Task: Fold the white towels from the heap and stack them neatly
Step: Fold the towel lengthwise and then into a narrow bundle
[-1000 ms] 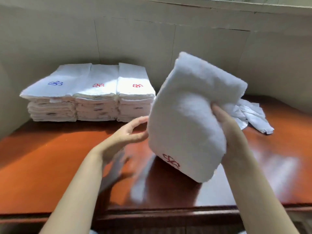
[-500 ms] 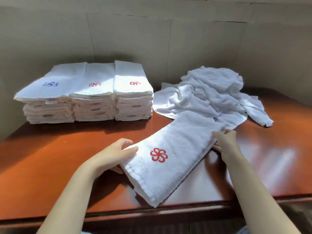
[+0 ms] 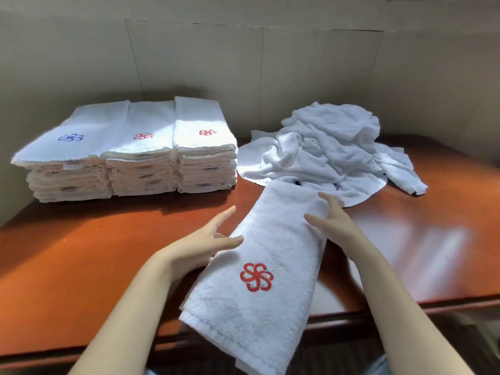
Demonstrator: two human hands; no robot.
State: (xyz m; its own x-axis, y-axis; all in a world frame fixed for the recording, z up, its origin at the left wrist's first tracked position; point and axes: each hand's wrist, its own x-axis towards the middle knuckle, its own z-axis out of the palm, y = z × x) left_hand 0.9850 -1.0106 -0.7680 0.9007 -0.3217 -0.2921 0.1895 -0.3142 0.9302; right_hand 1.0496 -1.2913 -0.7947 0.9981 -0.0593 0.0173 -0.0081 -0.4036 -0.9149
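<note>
The folded towel (image 3: 259, 280) lies over the table's (image 3: 81, 253) near edge, its far end at the heap (image 3: 324, 147), stacks (image 3: 130, 152) far left; left hand (image 3: 208, 240) and right hand (image 3: 331, 221), fingers straight, touch its sides, gripping nothing.

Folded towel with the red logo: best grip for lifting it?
Probably the long edges midway, left hand and right hand from either side: the folded towel lies long and narrow, so an end grip might let it sag.
</note>
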